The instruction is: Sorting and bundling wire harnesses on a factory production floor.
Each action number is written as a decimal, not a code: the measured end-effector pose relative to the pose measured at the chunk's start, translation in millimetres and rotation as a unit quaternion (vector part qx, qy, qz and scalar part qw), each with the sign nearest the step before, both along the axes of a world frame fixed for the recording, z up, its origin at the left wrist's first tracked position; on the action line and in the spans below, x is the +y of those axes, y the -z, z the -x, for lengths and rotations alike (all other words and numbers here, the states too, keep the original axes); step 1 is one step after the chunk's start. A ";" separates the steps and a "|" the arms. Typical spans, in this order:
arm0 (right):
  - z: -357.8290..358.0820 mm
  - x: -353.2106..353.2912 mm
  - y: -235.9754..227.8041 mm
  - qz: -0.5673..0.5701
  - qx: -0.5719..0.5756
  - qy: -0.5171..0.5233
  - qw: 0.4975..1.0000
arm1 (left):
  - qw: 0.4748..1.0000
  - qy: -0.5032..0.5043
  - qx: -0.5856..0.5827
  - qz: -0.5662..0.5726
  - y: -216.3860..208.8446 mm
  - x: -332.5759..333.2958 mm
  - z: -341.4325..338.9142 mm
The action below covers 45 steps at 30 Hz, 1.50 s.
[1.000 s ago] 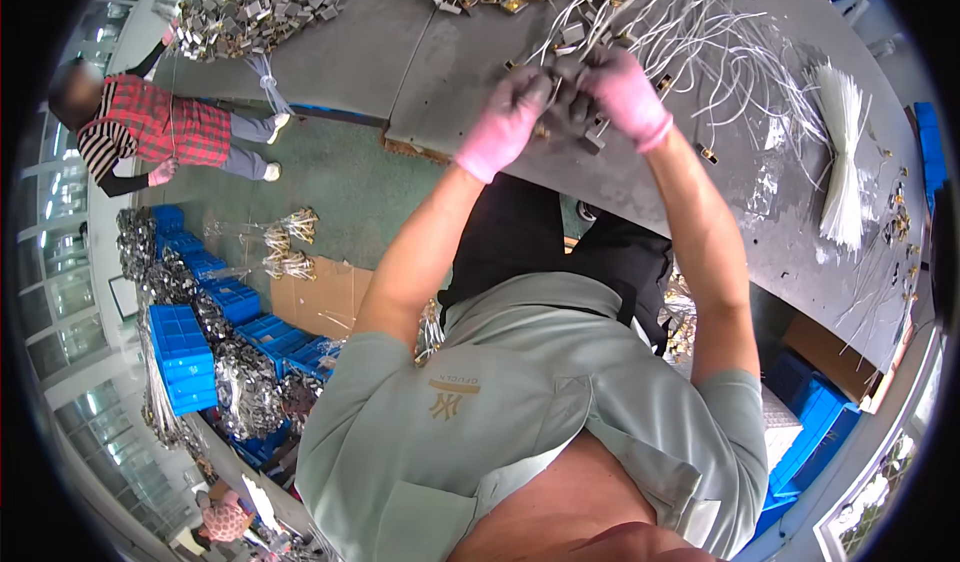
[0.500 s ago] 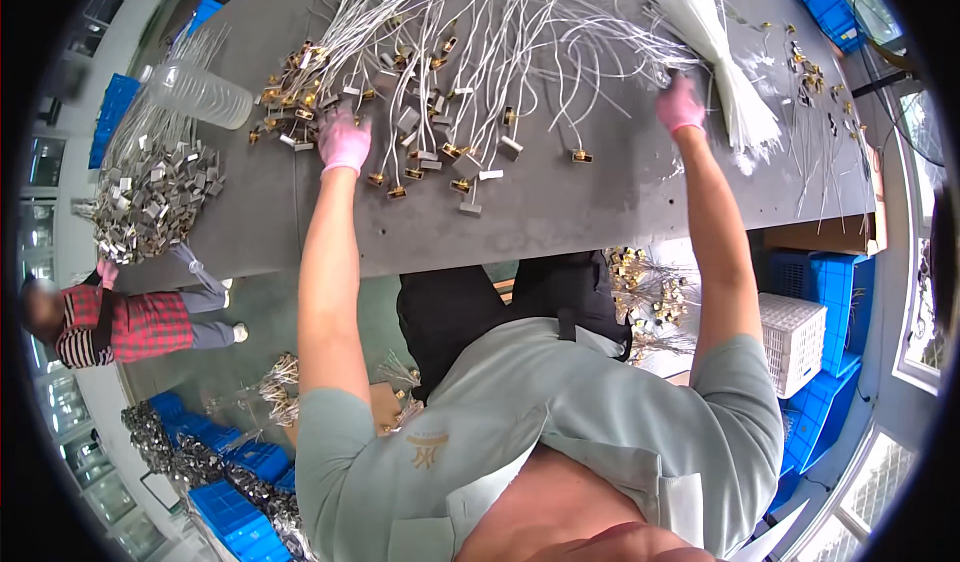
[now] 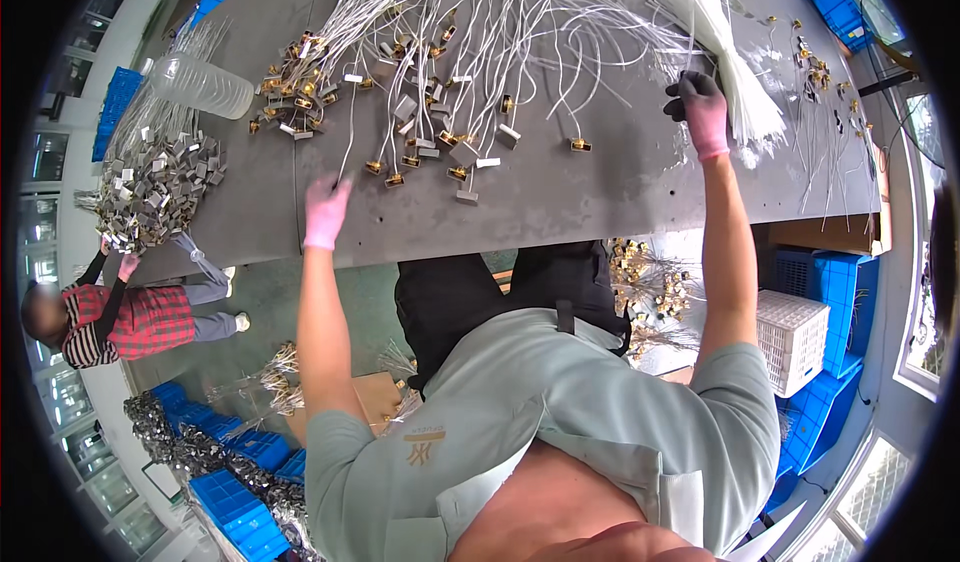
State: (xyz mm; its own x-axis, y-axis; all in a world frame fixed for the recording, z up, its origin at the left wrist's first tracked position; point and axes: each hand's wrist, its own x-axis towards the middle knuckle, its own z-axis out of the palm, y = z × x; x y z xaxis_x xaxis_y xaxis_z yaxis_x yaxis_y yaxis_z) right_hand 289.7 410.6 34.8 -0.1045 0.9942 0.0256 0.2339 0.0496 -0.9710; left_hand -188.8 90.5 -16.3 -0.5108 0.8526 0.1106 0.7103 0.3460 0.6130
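Observation:
My left hand (image 3: 328,212), in a pink glove and smeared by motion, is over the near left part of the table. A white wire (image 3: 348,137) runs straight down to its fingertips, which seem closed on it. Beyond it lie many white wires (image 3: 480,32) with small metal and brass-coloured end pieces (image 3: 424,112). My right hand (image 3: 703,112), in a pink glove with dark fingers, is closed beside a tied bundle of thin white plastic strips (image 3: 727,62). A thin pale strand rises from its fingers; what they hold is too small to make out.
The grey table (image 3: 560,202) fills the far half of the view. A clear plastic bottle (image 3: 203,87) lies left, near a heap of wired metal pieces (image 3: 160,187). Another person (image 3: 140,317) stands there. Blue crates (image 3: 235,512) and a white crate (image 3: 792,332) stand below.
My left hand has moved from the pile toward the near edge, with a wire stretching to it. My right hand has come nearer and slightly right, its fingers curled.

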 end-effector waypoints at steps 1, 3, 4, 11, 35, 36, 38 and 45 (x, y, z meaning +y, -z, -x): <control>-0.2 -2.9 14.2 -0.015 -0.007 -0.019 1.000 | 0.999 -0.005 0.012 -0.043 3.5 -21.5 -2.8; -12.2 2.4 79.2 -0.106 -0.169 -0.061 0.978 | 0.985 0.021 0.089 -0.146 23.1 -53.0 -5.3; -30.6 13.3 120.3 -0.232 -0.301 -0.085 0.921 | 0.966 0.051 0.151 -0.204 29.9 -64.5 -7.6; 64.7 -54.4 24.1 0.106 0.090 -0.079 0.987 | 0.896 0.041 -0.360 -0.258 -29.4 -162.1 -109.7; 150.2 -55.1 -41.4 0.068 0.443 -0.067 0.892 | 0.962 0.008 -0.270 -0.044 8.9 -173.3 -145.5; 150.7 -56.9 -40.5 0.068 0.451 -0.064 0.888 | 0.961 0.002 -0.272 -0.038 9.5 -174.7 -143.8; 152.8 -64.7 -43.1 0.069 0.459 -0.062 0.883 | 0.961 -0.006 -0.275 -0.033 9.1 -177.0 -141.3; 170.3 -151.2 -45.0 0.109 0.101 -0.380 0.913 | 0.897 0.037 -0.432 -0.083 6.7 -150.2 -148.6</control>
